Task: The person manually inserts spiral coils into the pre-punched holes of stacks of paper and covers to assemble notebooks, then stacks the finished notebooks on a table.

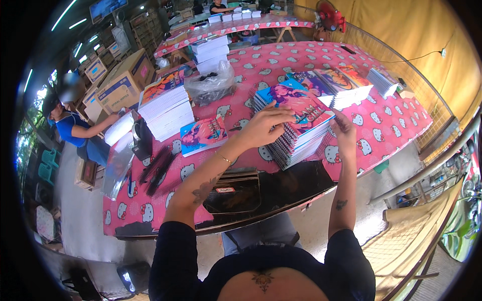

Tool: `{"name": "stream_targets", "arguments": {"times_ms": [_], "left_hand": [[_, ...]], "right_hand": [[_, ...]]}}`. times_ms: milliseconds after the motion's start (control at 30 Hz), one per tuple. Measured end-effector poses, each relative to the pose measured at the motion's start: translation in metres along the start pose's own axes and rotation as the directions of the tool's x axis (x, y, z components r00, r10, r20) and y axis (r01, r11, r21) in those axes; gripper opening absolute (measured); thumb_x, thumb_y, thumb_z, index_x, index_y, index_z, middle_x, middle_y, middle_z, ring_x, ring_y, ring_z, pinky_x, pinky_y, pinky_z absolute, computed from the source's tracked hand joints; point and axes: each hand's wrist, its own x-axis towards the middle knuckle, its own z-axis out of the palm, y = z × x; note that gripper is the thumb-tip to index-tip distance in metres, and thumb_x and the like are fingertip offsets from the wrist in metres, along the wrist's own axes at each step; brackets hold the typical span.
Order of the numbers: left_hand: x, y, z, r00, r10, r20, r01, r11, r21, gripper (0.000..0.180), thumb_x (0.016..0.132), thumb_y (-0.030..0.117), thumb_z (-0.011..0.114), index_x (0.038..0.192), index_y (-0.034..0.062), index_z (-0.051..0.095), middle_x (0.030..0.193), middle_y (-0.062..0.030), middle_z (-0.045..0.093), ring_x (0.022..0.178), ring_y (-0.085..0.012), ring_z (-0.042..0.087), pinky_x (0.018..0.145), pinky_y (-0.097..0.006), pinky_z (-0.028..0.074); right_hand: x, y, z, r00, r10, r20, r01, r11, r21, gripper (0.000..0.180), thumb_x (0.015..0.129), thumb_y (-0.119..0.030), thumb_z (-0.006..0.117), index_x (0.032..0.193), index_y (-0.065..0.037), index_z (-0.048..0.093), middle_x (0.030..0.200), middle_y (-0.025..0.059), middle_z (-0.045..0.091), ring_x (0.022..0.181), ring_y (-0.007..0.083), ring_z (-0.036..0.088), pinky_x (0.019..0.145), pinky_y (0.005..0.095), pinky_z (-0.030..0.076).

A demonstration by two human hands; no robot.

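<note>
Both hands have a grip on the same stack of spiral notebooks (296, 131): the left hand (265, 126) lies curled over its top cover with fingers pressed down near the wire binding, and the right hand (345, 131) pinches its right edge, fingers closed on the covers. That stack sits near the middle of the pink patterned surface (391, 125), tilted, just beyond a dark board (271, 190) at the near edge. As a judgement, the squaring of this stack looks partway done: its covers lie fairly even, while one loose notebook (203, 134) to the stack's left lies flat and apart. Behind the stack to the right, a second row of notebooks (334, 85) fans out; further left of the stack stands a tall white pile (165, 108), with a clear plastic bag (210, 84) behind it. Left again, a person in a blue shirt (73, 128) sits beside cardboard boxes (125, 80). Nothing blocks the hands; the loose notebook and the black binding strips (158, 170) lie well clear.
</note>
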Motion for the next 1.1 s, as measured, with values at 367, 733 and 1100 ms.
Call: {"name": "stream_targets", "arguments": {"times_ms": [367,733,1100], "left_hand": [[-0.246,-0.088,-0.087,0.897,-0.443,-0.018,0.364,0.712,0.6,0.024,0.088,0.008,0.066,0.112,0.0052,0.069,0.105,-0.0132,0.068,0.099,-0.0341,0.066,0.084,-0.044,0.053],[-0.095,0.068,-0.134,0.953,-0.201,-0.227,0.286,0.842,0.457,0.02,0.091,0.005,0.061,0.11,0.0007,0.067,0.089,-0.0137,0.063,0.082,-0.0307,0.06,0.077,-0.04,0.04],[-0.073,0.136,-0.113,0.968,-0.251,0.028,0.202,0.837,0.508,0.02,0.086,0.01,0.068,0.105,0.0052,0.065,0.089,-0.0073,0.06,0.088,-0.0254,0.062,0.082,-0.041,0.042]], "right_hand": [[-0.061,-0.056,0.005,0.872,-0.383,-0.305,0.342,0.922,-0.181,0.02,0.099,-0.004,0.058,0.116,0.002,0.065,0.118,0.0128,0.067,0.105,0.0179,0.061,0.091,0.0311,0.049],[-0.115,-0.04,0.161,0.868,-0.303,0.393,0.323,0.946,0.017,0.071,0.087,-0.008,0.075,0.147,0.0,0.038,0.129,0.0186,0.061,0.119,0.0299,0.061,0.104,0.0375,0.045],[-0.153,-0.001,0.159,0.848,-0.014,0.53,-0.051,0.993,0.109,0.028,0.09,-0.006,0.074,0.115,0.003,0.065,0.105,0.0085,0.072,0.096,0.0142,0.066,0.088,0.0295,0.05]]}}
